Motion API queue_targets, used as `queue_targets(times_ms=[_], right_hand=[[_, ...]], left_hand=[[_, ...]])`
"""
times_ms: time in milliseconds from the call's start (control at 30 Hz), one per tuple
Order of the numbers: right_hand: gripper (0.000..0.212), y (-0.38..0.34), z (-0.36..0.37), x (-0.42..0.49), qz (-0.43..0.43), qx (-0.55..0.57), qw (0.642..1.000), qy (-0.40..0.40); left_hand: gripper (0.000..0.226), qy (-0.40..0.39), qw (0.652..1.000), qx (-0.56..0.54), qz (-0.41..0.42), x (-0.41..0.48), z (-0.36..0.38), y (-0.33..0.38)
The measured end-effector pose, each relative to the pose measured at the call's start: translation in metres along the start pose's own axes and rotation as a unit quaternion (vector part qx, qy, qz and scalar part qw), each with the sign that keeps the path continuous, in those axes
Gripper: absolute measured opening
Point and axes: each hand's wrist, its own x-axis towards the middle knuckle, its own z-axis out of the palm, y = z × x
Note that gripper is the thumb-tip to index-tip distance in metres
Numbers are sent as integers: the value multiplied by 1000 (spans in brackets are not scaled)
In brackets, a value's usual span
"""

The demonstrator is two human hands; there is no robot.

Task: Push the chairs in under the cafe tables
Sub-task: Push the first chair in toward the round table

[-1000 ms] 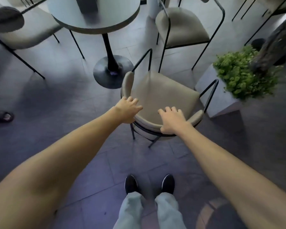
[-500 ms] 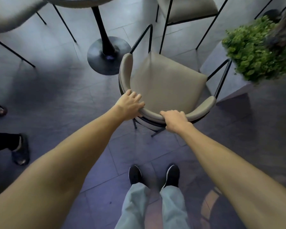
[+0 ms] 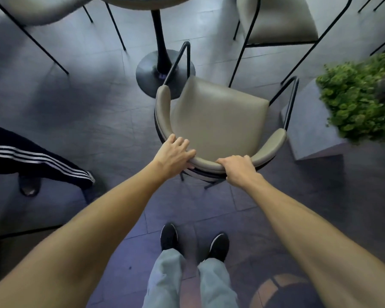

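**A:** Where does the job stand?

**B:** Mid-push, by my reading. The beige chair (image 3: 218,123) sits in the middle of the frame, and both hands are on its curved backrest at the near edge. The left hand (image 3: 175,155) lies over the left bend of the backrest, fingers spread across the top and the thumb apparently tucked beneath. The right hand (image 3: 238,168) is curled tightly over the rail just right of centre, knuckles up.

**A:** Is the chair under the table yet?

**B:** No. Only the rim of the round table (image 3: 147,2) shows, at the top edge, with its black pedestal base (image 3: 152,70) below it in the upper middle. The chair's front left corner is just beside that base, but the whole seat is in plain sight, so it is not tucked in. It also stands turned, its front aimed toward the upper left.

**A:** And the other chairs?

**B:** One seat (image 3: 278,21) is at the upper right and another (image 3: 42,10) at the upper left, both cropped, so I cannot tell whether they are pushed in.

**A:** Anything in the way?

**B:** A grey planter (image 3: 309,130) with green foliage stands close to the chair's right armrest, and someone's striped trouser leg (image 3: 38,161) is at the left, well apart from the chair.
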Motion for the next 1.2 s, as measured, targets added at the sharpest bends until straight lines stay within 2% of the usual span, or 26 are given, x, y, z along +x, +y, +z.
queue_targets(times_ms=[133,267,433,600,967,1200], right_hand=[[47,15,-4,7,-51,-40,998,19],[47,26,-15,21,-100,-71,992,35],[40,34,-35,51,-130,-106,984,55],[41,40,-62,92,-153,-131,978,53],[38,36,-133,201,-171,-148,970,86],[41,27,-169,252,-176,-148,969,95]], left_hand=[[43,-46,997,-36,-46,-4,-1,14],[43,-58,991,-73,-97,-2,-4,22],[21,-92,978,-80,-167,7,-3,12],[16,-108,967,-88,-212,30,-3,-12],[17,-130,959,-99,-233,98,11,-117],[14,-111,960,-95,-239,127,20,-172]])
